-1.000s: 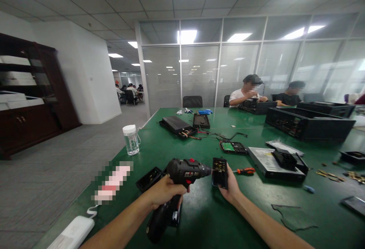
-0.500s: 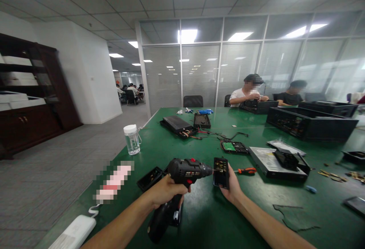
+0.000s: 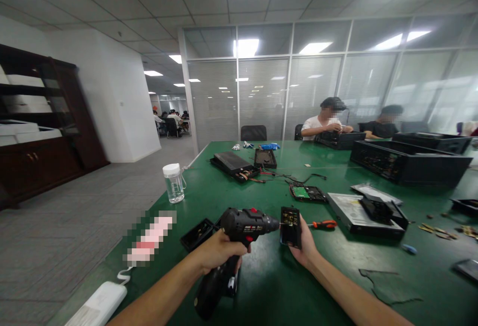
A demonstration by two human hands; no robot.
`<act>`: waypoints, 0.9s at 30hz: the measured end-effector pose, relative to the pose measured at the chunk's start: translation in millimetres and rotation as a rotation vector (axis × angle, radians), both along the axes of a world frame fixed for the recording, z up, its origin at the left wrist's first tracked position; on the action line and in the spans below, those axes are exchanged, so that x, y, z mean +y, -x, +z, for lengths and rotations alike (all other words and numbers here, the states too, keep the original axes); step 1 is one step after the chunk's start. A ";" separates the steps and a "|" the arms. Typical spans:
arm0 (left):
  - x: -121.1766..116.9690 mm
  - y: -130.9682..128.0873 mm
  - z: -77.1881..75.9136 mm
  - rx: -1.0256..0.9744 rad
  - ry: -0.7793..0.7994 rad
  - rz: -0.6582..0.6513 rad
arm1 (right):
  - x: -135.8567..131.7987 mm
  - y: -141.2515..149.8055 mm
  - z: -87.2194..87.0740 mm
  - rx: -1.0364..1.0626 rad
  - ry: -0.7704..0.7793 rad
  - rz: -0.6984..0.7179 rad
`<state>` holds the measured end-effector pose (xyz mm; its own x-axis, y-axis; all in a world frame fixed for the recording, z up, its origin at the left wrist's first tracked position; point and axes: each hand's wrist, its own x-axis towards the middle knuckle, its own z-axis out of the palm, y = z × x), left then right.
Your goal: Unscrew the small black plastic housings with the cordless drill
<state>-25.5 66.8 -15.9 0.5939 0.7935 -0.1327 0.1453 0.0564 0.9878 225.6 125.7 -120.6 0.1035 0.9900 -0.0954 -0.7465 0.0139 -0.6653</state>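
My left hand [image 3: 216, 252] is closed round the grip of a black cordless drill [image 3: 239, 239], held level with its tip pointing right. My right hand [image 3: 306, 246] holds a small black electronic module [image 3: 290, 227] upright above the green table [image 3: 269, 286], its open face toward me. The drill's bit touches the module's upper left edge. A black tray-like cover [image 3: 196, 234] lies on the table just left of the drill.
An orange-handled screwdriver [image 3: 324, 224] lies right of the module. A silver drive with black parts [image 3: 364, 214], a green circuit board [image 3: 306, 193], black chassis boxes [image 3: 407, 163] and a clear bottle [image 3: 174, 182] stand farther back. Two people work at the far end.
Hands, drill and module hold the same pose; only the view has drifted slightly to the right.
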 end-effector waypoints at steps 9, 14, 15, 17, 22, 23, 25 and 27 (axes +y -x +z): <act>-0.2 0.9 0.2 0.001 0.022 -0.002 | 2.7 -1.9 -3.3 -0.002 0.013 0.002; -0.4 0.7 0.5 -0.002 0.023 -0.007 | 0.7 -0.8 -1.1 -0.004 0.004 0.002; -0.4 0.8 0.5 -0.005 0.023 -0.007 | 0.3 -0.4 -0.6 -0.005 -0.002 0.001; -0.6 0.8 0.4 -0.011 0.024 -0.009 | 0.0 0.4 0.0 -0.009 -0.009 0.000; -1.7 0.2 0.1 0.000 0.024 0.011 | 0.5 1.0 0.5 -0.008 -0.016 0.000; -2.0 -0.1 0.2 0.002 0.024 0.011 | 0.7 0.9 0.3 -0.007 -0.018 -0.001; -2.5 -0.4 0.5 0.001 0.022 0.009 | 1.0 0.5 -0.3 -0.009 -0.018 -0.007; -2.8 -0.6 0.9 -0.002 0.018 0.009 | 1.3 0.1 -1.1 -0.011 -0.017 -0.013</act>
